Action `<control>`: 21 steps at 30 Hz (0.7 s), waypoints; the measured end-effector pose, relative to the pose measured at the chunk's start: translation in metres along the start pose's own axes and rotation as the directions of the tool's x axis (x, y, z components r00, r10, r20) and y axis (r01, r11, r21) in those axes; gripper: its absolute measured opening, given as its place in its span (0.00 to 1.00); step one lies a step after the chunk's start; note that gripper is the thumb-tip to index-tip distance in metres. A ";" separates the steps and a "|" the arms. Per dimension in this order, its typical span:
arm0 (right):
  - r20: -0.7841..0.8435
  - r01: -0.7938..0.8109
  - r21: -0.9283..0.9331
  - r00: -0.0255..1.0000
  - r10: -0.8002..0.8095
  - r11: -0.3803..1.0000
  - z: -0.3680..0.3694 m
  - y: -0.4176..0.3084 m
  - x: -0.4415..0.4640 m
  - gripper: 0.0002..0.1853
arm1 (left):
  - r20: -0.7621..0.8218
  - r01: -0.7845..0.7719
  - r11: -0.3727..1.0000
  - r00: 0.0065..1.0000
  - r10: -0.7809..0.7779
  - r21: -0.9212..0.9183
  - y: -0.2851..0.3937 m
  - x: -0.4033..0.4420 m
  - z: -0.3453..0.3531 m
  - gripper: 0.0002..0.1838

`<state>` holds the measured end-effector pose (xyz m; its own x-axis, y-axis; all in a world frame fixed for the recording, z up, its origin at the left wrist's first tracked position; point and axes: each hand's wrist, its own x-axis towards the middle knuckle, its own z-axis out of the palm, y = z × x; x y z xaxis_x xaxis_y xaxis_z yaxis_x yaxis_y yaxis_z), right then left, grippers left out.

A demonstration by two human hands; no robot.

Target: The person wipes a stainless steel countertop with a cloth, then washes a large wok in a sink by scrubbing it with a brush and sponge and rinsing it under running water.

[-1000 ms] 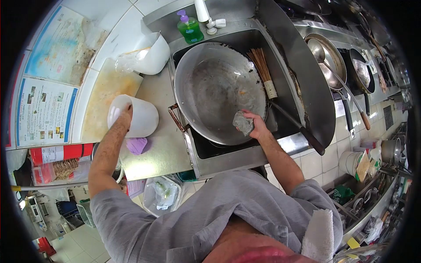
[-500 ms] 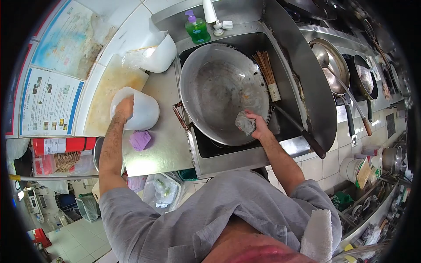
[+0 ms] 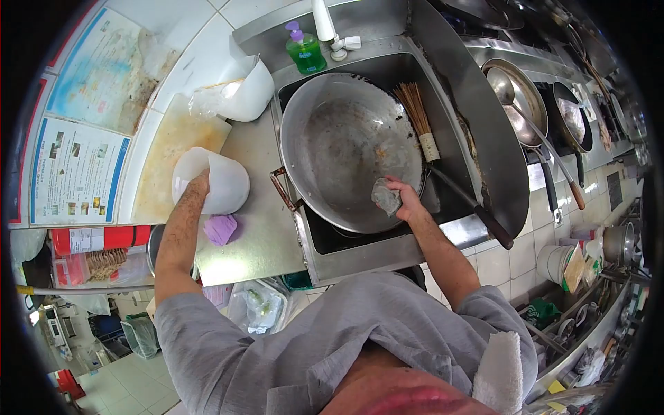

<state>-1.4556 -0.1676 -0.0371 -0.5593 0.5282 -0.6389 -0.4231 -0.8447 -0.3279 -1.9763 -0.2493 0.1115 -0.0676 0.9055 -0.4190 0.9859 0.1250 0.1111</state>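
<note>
My left hand reaches into the mouth of a white plastic tub lying on its side on the steel counter; its fingers are hidden inside. A crumpled purple cloth lies just below the tub. My right hand is closed on a grey scouring pad at the lower right of a large metal pan. The pan rests in the sink, with some orange-brown residue on its inner surface.
A bundled stick brush and a dark-handled tool lie right of the pan. Behind stand a green soap bottle and the tap. Another white container is at the back left. Pans sit on the right-hand stove.
The view has shifted slightly. My left hand remains inside the tub, its fingers now out of sight. My right hand keeps hold of the pad at nearly the same spot in the pan.
</note>
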 end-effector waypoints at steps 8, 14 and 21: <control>0.189 -0.061 0.155 0.981 0.031 0.986 -0.016 0.006 0.018 0.23 | -0.487 0.169 0.985 0.860 -0.154 -0.012 0.023 -0.052 -0.074 0.18; 0.471 -0.050 0.187 0.881 -0.045 0.981 0.082 0.016 0.008 0.25 | -0.683 -0.017 0.805 0.540 -0.492 -0.593 0.154 -0.079 -0.067 0.20; 0.613 0.050 0.060 0.786 -0.076 0.997 0.139 0.030 0.034 0.16 | -0.573 -0.111 0.875 0.793 -0.208 -0.472 0.278 -0.015 0.045 0.20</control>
<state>-1.5867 -0.1627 0.0279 -0.8446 0.5330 -0.0504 -0.4926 -0.8106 -0.3165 -1.6948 -0.2458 0.1082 -0.3466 0.9242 0.1605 0.7978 0.2004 0.5687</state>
